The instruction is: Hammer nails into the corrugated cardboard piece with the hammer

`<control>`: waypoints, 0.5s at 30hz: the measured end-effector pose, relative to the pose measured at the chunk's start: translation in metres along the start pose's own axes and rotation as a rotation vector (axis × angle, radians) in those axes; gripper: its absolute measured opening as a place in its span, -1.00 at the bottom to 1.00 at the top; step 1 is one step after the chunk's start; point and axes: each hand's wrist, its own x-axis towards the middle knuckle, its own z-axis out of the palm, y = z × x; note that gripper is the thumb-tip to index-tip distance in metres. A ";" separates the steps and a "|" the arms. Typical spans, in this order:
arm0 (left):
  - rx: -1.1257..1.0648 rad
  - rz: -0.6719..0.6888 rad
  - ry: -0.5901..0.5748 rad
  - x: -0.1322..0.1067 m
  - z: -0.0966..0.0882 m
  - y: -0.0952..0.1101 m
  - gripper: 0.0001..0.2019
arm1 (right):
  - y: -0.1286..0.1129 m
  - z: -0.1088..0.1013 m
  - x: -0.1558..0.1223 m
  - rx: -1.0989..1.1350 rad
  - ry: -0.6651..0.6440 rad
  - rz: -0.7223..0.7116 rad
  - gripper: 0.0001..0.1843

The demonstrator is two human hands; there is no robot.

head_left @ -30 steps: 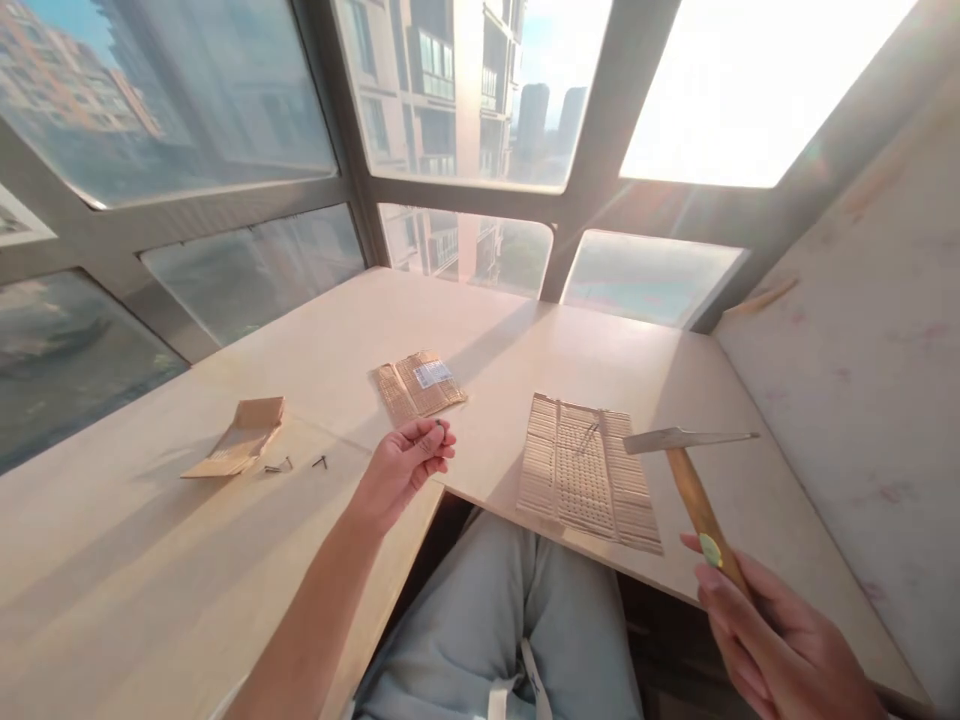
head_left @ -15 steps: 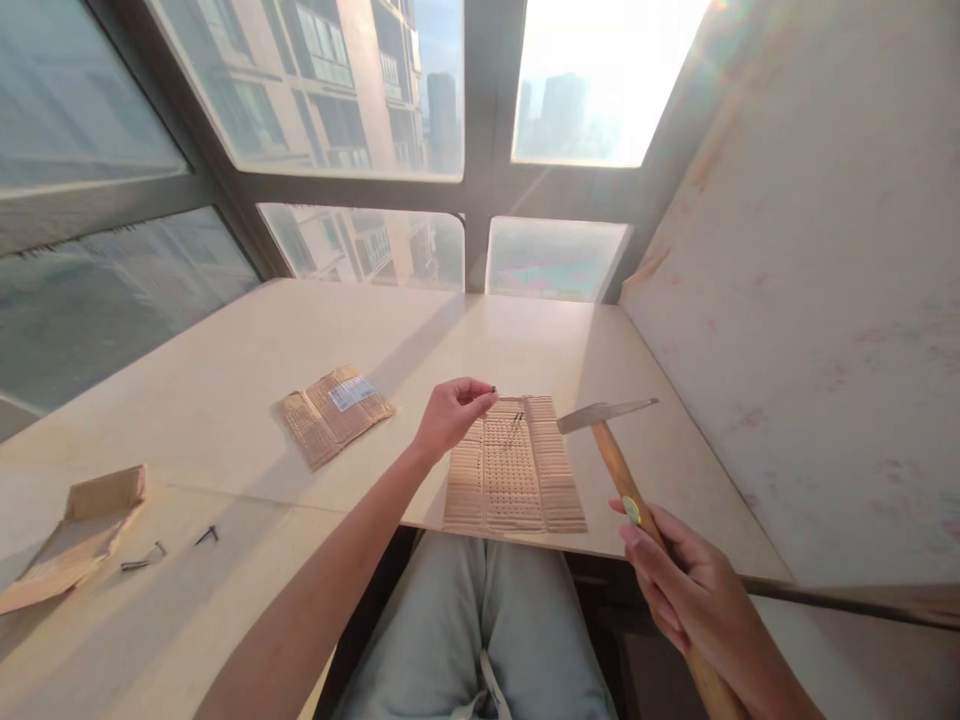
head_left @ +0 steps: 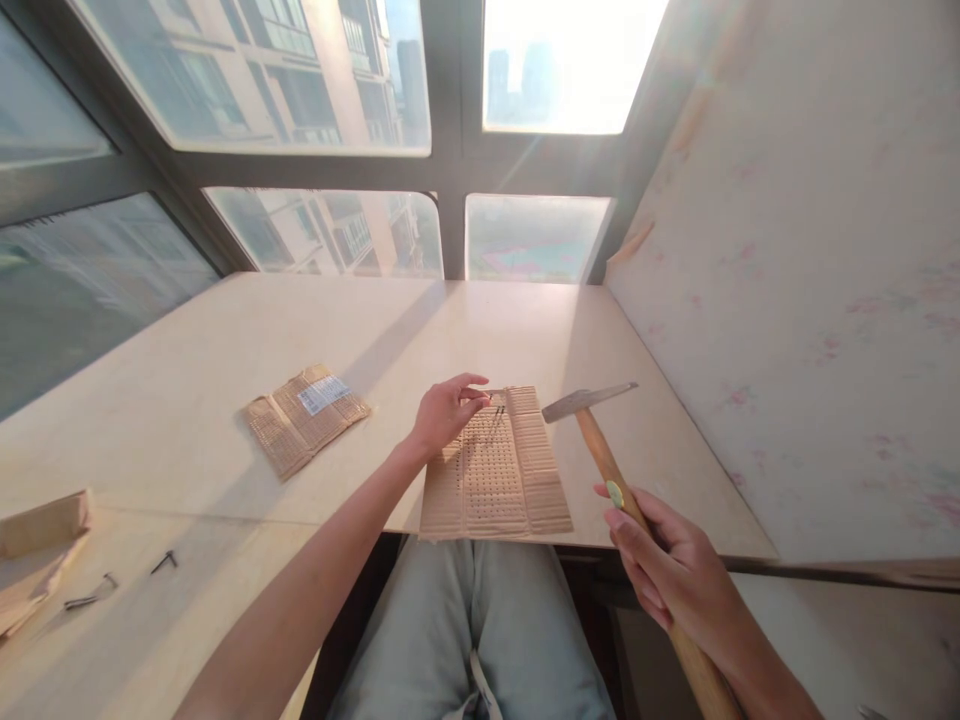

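Holding a hammer (head_left: 600, 455) in the right hand (head_left: 667, 570), the person sits at a pale wooden table (head_left: 525, 320). The fingers of this hand are wrapped completely around the wooden handle, quite low on it. The metal head is up in the air, just to the right of the far right corner of a perforated cardboard (head_left: 491, 480), and it touches nothing.

This cardboard lies flat at the near edge of the table, directly in front of the person. The left hand (head_left: 446, 412) reaches to its far edge. Thumb and forefinger are pinched together on a small nail (head_left: 493, 398), and the other fingers are loosely curled. Whether the nail tip touches the cardboard, I cannot tell. Two thin standing nails (head_left: 496, 420) lean in the cardboard just near of the fingertips.

To the left, well apart, a second cardboard piece (head_left: 304, 418) with a white label lies flat on the table. At the near left edge a folded cardboard (head_left: 34, 555) is half out of view, with some loose nails (head_left: 163, 562) just beside it. Light grey trousers (head_left: 480, 630) show below the near table edge. Large windows (head_left: 315, 70) stand behind the table, and a pale wall board (head_left: 787, 300) closes the right side.
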 end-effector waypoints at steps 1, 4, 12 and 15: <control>0.020 0.001 0.011 0.000 0.001 -0.001 -0.74 | 0.001 0.000 0.001 -0.004 0.000 0.001 -0.27; 0.032 0.012 0.030 0.001 0.003 -0.005 -0.74 | 0.003 0.000 0.003 -0.012 -0.005 -0.002 -0.30; -0.002 0.074 -0.023 0.001 0.008 -0.010 -0.80 | 0.004 0.000 0.005 -0.017 -0.029 0.014 -0.29; -0.022 0.076 -0.015 0.001 0.010 -0.012 -0.81 | 0.006 0.000 0.006 -0.011 -0.020 0.021 -0.31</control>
